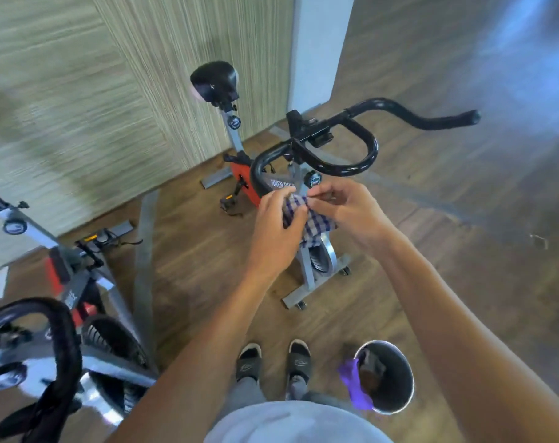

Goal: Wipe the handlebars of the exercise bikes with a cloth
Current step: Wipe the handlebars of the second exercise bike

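Note:
A blue-and-white checked cloth (315, 223) is held between both hands just below the black handlebars (361, 161) of a red and grey exercise bike (243, 177). My left hand (276, 225) grips the cloth's left side with curled fingers. My right hand (348, 209) pinches its upper edge with thumb and fingertips. The cloth sits near the left end of the handlebars; whether it touches the bar I cannot tell. A second bike's black handlebar (61, 340) curves at the lower left.
A metal bucket (396, 401) with a purple cloth (355, 385) draped over its rim stands on the wooden floor by my right foot. The first bike's saddle (214, 79) is near a panelled wall. A white pillar (319, 43) rises behind.

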